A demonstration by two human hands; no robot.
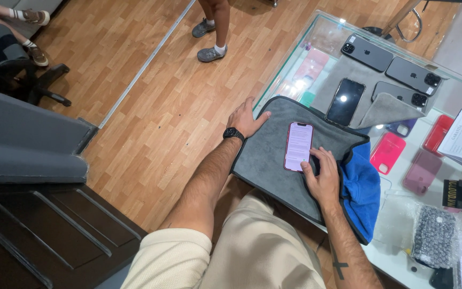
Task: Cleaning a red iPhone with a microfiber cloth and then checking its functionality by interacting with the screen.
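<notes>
Both hands flat: left (246, 119) on cloth (268, 155), right (323, 176) at phone (299, 146).

grey cloth (274, 155), blue towel (362, 190), pink case (387, 152)

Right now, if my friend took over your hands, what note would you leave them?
Left hand: flat on the far edge of the grey cloth, pinning it to the glass counter; nothing in its grip.
Right hand: on the near end of the red-edged phone, thumb at its corner.
The phone lies face up on the cloth, screen lit.
A blue cloth sits bunched beside the right hand.
Four more phones lie further back.
</notes>
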